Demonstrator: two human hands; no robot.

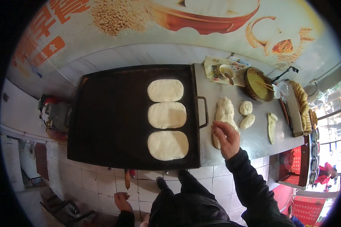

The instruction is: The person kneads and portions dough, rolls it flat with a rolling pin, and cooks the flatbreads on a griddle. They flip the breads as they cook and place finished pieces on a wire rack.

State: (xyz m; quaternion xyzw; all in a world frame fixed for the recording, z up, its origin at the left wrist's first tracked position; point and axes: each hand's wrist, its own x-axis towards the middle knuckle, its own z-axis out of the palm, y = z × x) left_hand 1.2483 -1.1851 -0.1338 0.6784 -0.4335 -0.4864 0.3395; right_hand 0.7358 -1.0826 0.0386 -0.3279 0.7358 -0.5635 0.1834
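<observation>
Three flat, rounded dough pieces lie in a column on the right part of a black griddle [110, 119]: a far one [165, 90], a middle one [167, 115] and a near one [168, 145]. My right hand [228, 139] is over the steel counter, above the near part of a long lump of dough [225, 109]; whether it touches the dough I cannot tell. Its fingers are bent, with nothing visible in them. Two small dough balls [246, 107] [247, 121] and a folded dough strip [271, 127] lie farther right. Low in front of the griddle, my left hand [121, 201] hangs with curled fingers, nothing visible in it.
On the counter's back part stand a bowl of yellowish liquid [257, 85] with chopsticks and a small cup with a spoon [227, 72] on a printed bag. A tray of twisted baked pieces [301, 105] is at the right end. The griddle's handle [206, 112] sticks out towards the counter.
</observation>
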